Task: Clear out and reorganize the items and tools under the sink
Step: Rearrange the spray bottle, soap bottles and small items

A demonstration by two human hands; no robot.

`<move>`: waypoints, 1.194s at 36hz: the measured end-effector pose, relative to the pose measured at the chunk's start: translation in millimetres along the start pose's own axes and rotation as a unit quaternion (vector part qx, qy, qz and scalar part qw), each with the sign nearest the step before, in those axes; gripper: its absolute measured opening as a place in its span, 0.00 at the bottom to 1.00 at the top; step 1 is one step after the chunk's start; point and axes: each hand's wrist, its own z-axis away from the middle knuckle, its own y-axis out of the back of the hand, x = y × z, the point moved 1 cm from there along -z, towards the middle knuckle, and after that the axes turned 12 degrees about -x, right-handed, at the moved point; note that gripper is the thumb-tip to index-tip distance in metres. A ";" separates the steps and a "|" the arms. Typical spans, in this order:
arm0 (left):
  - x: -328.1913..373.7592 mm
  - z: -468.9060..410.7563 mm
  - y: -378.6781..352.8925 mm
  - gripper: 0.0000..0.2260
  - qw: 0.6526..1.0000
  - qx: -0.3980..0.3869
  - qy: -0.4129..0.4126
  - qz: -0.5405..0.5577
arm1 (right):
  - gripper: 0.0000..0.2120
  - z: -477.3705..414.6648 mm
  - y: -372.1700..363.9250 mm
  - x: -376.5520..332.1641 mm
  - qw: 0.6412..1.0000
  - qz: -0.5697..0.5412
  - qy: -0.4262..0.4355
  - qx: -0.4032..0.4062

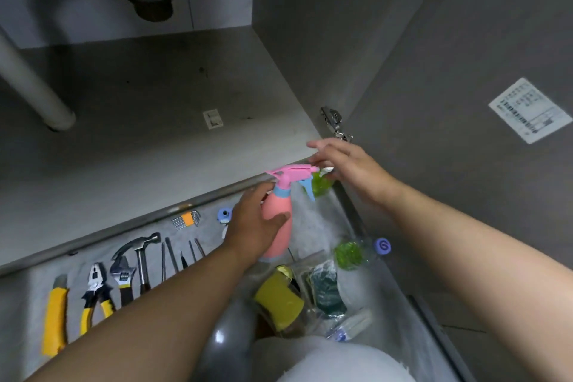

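Grip on the pink plastic spray bottle [280, 239] lies with the left hand [257, 220]

The bottle stands upright, long axis vertical, with its blue trigger and nozzle pointing to its right. The left hand wraps the body from the left, fingers curled round it. The right hand [347, 164] hovers at the nozzle tip, fingers spread, holding nothing; whether it touches I cannot tell. Beyond the bottle lies the grey cabinet floor [155, 102], likely its destination.
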 end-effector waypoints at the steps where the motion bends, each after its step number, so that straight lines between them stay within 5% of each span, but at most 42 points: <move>1: 2.4 -0.4 -4.2 0.25 1.000 -0.008 -0.004 -0.011 | 0.12 8.5 -1.6 -8.3 0.997 0.055 0.010 -0.044; 5: 6.9 0.8 -20.2 0.24 0.998 -0.050 -0.017 -0.032 | 0.06 29.6 -4.8 -18.2 0.953 0.299 0.017 -0.051; 13: -25.9 13.5 -28.2 0.15 0.997 -0.058 0.055 0.010 | 0.06 38.8 14.6 13.8 0.882 0.457 -0.090 0.065; 19: -62.1 35.6 -21.8 0.07 0.977 -0.152 0.132 -0.065 | 0.13 35.0 16.2 50.0 0.849 0.499 -0.149 0.086; 33: -112.4 41.6 -38.8 0.32 0.935 -0.253 0.198 -0.149 | 0.21 46.9 -8.5 70.0 0.758 0.629 -0.129 0.112; 38: -122.1 42.1 -51.4 0.34 0.942 -0.226 0.235 -0.079 | 0.13 90.8 -42.6 86.0 0.858 0.511 0.033 0.029; 40: -119.0 42.5 -53.5 0.31 0.943 -0.225 0.236 -0.069 | 0.13 106.0 -62.2 103.5 0.899 0.432 -0.011 -0.077; 43: -116.1 41.9 -54.7 0.18 0.950 -0.190 0.246 0.019 | 0.22 120.4 -92.1 136.1 0.892 0.385 -0.110 -0.209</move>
